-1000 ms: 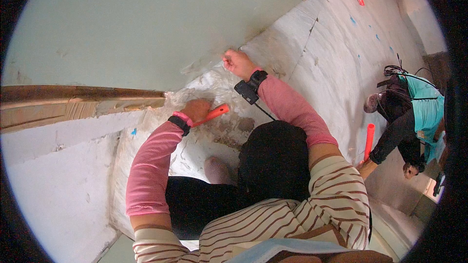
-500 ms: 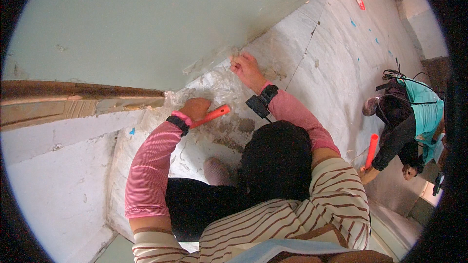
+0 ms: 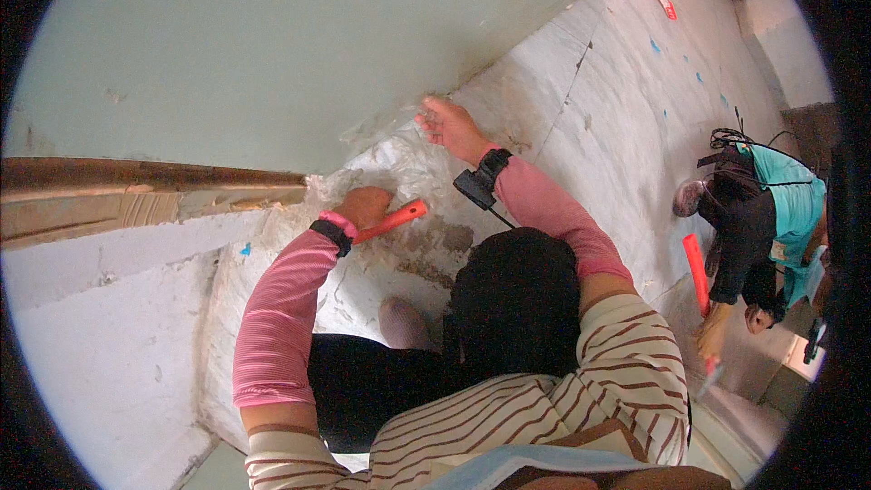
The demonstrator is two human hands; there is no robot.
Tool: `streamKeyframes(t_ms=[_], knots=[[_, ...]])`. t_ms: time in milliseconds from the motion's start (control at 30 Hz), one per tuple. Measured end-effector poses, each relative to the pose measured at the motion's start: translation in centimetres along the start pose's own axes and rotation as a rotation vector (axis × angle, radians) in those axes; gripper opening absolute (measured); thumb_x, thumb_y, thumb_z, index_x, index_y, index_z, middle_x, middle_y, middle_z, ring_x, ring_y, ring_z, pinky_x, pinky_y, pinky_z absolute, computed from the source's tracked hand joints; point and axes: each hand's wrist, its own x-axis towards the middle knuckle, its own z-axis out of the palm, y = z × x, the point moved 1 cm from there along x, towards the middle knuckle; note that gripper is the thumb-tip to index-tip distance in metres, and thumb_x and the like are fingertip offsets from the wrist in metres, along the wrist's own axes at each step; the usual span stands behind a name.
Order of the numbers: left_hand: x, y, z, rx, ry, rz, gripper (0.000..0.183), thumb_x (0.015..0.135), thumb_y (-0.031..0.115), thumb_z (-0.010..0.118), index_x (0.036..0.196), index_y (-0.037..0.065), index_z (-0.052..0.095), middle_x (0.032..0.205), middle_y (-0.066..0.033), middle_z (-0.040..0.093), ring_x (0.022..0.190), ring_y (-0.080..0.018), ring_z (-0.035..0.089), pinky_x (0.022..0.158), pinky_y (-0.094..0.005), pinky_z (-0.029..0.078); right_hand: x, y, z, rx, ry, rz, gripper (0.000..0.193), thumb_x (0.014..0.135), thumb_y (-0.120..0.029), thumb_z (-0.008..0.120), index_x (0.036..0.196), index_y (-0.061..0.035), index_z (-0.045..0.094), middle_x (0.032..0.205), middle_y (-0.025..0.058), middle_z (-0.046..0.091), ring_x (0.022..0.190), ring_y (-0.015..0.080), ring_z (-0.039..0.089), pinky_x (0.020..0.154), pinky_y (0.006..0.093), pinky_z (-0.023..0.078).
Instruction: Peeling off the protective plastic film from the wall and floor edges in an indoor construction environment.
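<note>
My L hand (image 3: 366, 206) is closed round a red-orange, smooth plastic handle (image 3: 395, 220) w/ a hole nr its end; fingers mostly hidden, & the handle's other end is out of sight by my wrist. It's just right of the brown, grooved wood-look strip (image 3: 145, 181), over a rough, crumbly grey-brown patch (image 3: 440, 249) on the white-grey marbled floor (image 3: 626, 109). Handle's straight & slim; long axis slants, holed end pointing R & slightly fwd of me. My R hand (image 3: 451, 130) is farther fwd, fingers part-bent nr crumpled, see-thru plastic film (image 3: 386, 138) along the edge of the smooth, flat, pale grey-green panel (image 3: 272, 45); can't tell if I'm pinching any film. Small black box (image 3: 474, 189) sits at my R wrist. Off R, a co-worker in a turquoise vest (image 3: 787, 181) holds another red-orange tool (image 3: 696, 274), its long handle tilted.
</note>
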Motion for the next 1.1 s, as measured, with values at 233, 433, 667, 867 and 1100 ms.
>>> streamKeyframes(t_ms=[233, 433, 667, 867, 1100], knots=[[2.1, -0.3, 0.1, -0.194, 0.119, 0.048, 0.020, 0.077, 0.020, 0.053, 0.081, 0.002, 0.061, 0.073, -0.0168, 0.060, 0.066, -0.0307, 0.059, 0.062, -0.0390, 0.045, 0.9, 0.2, 0.1, -0.155, -0.019, -0.228, 0.025, 0.081, -0.028, 0.058, 0.069, -0.0066, 0.053, 0.065, 0.0002, 0.051, 0.054, 0.0085, 0.047, 0.050, 0.0227, 0.039], [4.3, 1.4, -2.5, -1.132, 0.103, -0.305, 0.021, 0.088, 0.026, 0.047, 0.094, 0.008, 0.056, 0.075, -0.0048, 0.058, 0.064, -0.0148, 0.055, 0.059, -0.0283, 0.047, 0.0, 0.5, -0.2, -0.244, -0.050, -0.259, 0.018, 0.082, -0.021, 0.059, 0.075, -0.0062, 0.053, 0.068, -0.0005, 0.051, 0.056, 0.0078, 0.045, 0.052, 0.0221, 0.037], [6.7, 1.6, -5.4, -1.526, 0.236, -0.372, 0.021, 0.089, 0.026, 0.049, 0.101, 0.010, 0.055, 0.086, -0.0031, 0.058, 0.071, -0.0119, 0.055, 0.059, -0.0259, 0.048, -3.1, 2.2, 0.5, -0.225, -0.018, -0.232, 0.024, 0.081, -0.024, 0.056, 0.066, -0.0056, 0.054, 0.061, -0.0016, 0.049, 0.054, 0.0069, 0.044, 0.047, 0.0224, 0.035], [7.3, 2.2, -3.6, -1.412, 0.245, -0.436, 0.016, 0.085, 0.019, 0.052, 0.093, 0.008, 0.060, 0.078, -0.0016, 0.059, 0.063, -0.0123, 0.055, 0.054, -0.0254, 0.047, -3.5, 3.1, -2.5, -0.290, -0.044, -0.090, 0.024, 0.084, -0.026, 0.056, 0.078, -0.0031, 0.058, 0.074, 0.0026, 0.055, 0.062, 0.0084, 0.048, 0.052, 0.0227, 0.039], [6.3, 1.5, -1.0, -1.111, 0.065, -0.438, 0.015, 0.083, 0.016, 0.052, 0.086, 0.003, 0.060, 0.070, -0.0009, 0.057, 0.058, -0.0107, 0.053, 0.049, -0.0243, 0.043, -0.1, 1.6, -5.8, -0.758, 0.070, -0.232, 0.027, 0.083, -0.022, 0.056, 0.100, -0.0011, 0.059, 0.084, 0.0047, 0.062, 0.067, 0.0099, 0.054, 0.055, 0.0223, 0.043]])
